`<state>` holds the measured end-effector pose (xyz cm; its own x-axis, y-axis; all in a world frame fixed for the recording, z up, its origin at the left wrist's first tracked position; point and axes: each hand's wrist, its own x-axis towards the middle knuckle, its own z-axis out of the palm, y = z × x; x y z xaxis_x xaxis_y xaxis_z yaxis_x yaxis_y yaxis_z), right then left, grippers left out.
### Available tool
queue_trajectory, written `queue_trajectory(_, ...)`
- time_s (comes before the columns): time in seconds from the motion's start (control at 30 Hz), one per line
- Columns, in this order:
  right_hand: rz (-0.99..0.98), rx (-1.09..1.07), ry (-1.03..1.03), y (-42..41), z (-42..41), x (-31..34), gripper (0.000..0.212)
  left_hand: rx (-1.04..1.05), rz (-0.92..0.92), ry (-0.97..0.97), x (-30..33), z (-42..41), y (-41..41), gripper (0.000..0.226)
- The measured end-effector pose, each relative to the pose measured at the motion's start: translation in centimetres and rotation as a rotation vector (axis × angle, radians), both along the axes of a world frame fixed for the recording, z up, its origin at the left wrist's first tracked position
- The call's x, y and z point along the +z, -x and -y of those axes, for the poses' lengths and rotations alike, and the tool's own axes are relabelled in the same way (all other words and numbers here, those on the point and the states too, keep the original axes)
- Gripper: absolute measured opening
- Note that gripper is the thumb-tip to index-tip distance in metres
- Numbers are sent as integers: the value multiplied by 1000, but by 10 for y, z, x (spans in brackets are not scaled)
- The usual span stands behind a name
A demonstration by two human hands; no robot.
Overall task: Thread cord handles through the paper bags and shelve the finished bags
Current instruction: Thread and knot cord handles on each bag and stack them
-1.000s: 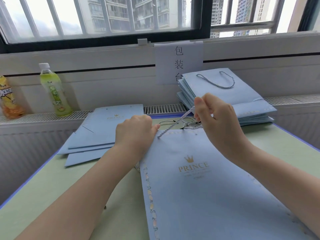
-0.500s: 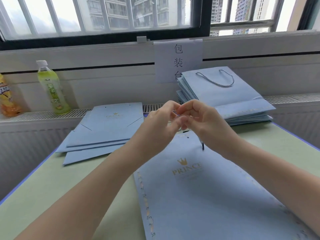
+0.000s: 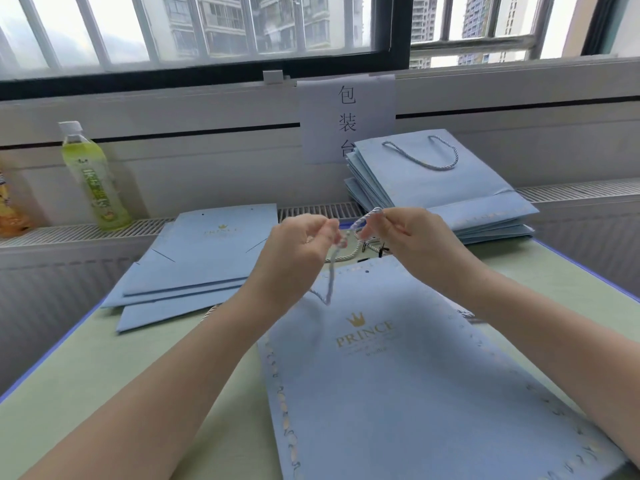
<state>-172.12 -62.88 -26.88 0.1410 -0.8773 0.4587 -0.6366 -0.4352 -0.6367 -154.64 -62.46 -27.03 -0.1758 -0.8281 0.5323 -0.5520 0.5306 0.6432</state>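
A flat light-blue paper bag (image 3: 398, 386) with a gold crown logo lies on the table before me. Above its far edge both hands are raised and pinch one twisted pale cord (image 3: 360, 223). My left hand (image 3: 298, 247) holds the stretch that hangs down to the bag. My right hand (image 3: 405, 233) grips the other end. More loose cords (image 3: 372, 247) lie behind the bag. A pile of bags without handles (image 3: 207, 258) sits at the left. A stack of bags with cord handles (image 3: 436, 188) rests at the back right.
The green table (image 3: 114, 368) has a blue edge. A green drink bottle (image 3: 93, 178) and an orange snack packet (image 3: 10, 209) stand on the radiator ledge at the far left. A paper sign (image 3: 346, 116) hangs below the window.
My hands have drawn apart from a tight meeting over the bag, and a length of cord now shows stretched between them. One second ago the left hand rested on the bag.
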Motion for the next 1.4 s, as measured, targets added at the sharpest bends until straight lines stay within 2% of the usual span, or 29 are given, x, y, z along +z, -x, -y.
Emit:
queue_trajectory(0.13,224,58,-94,1,4,0,30,16,314,-130,-24,11,-1,19)
queue_trajectory(0.17,273,87,-112,1,3,1,35,16,353,-174,-25,11,0,17)
queue_trajectory(0.27,433,179,-263,-1,0,5,53,57,430,-216,-27,9,3,32)
queue_trajectory(0.4,566,254,-401,-1,-2,10,36,66,553,-189,-29,10,5,35)
queue_trajectory(0.47,518,204,-346,-1,-1,8,29,60,530,-208,-28,11,5,34)
queue_trajectory(0.57,303,132,-230,-3,2,-1,18,127,485,-224,-22,10,5,34)
queue_trajectory(0.7,101,141,-150,-9,0,-8,4,260,536,-183,-16,9,1,30)
queue_trajectory(0.87,-263,68,95,-11,-6,-10,10,297,561,-215,-15,9,-1,23)
queue_trajectory(0.93,-345,50,153,-11,-6,-12,12,299,542,-224,-15,10,-1,21)
queue_trajectory(1.07,-354,51,213,-12,-4,-14,11,297,546,-206,-15,8,2,22)
queue_trajectory(1.4,-195,78,269,-14,-4,-21,5,300,545,-147,-15,5,3,26)
